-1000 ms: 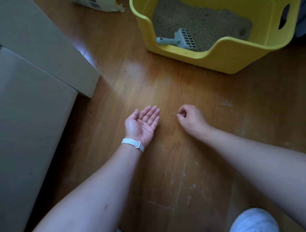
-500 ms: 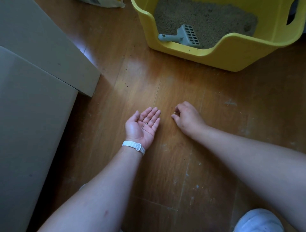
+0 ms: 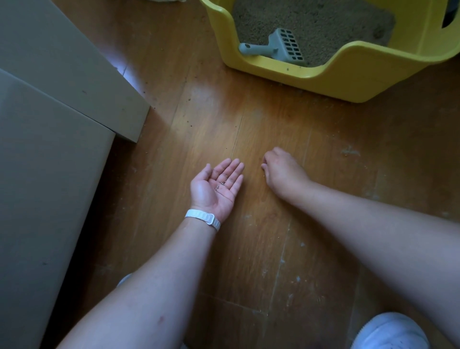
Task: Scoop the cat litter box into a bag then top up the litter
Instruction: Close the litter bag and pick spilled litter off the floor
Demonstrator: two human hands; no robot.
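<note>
A yellow litter box (image 3: 348,82) stands on the wooden floor at the top right, filled with tan litter (image 3: 321,22). A grey slotted scoop (image 3: 278,47) lies inside it against the front wall. My left hand (image 3: 216,186) rests palm up on the floor, fingers apart, with a few litter grains (image 3: 221,183) cupped in it. Just to its right, my right hand (image 3: 281,172) lies palm down, fingertips curled and pinched at the floor. Whether it holds a grain is hidden. No bag body is in view.
Grey cardboard boxes (image 3: 49,149) fill the left side, their corner close to my left hand. Stray grains dot the floorboards (image 3: 189,99) in front of the litter box. A white shoe (image 3: 390,333) shows at the bottom right. A scrap of white packaging (image 3: 166,1) peeks in at the top edge.
My right hand has slid a little toward my left along the floor, fingers still pinching. The left palm stays open and still. The view has tilted down slightly.
</note>
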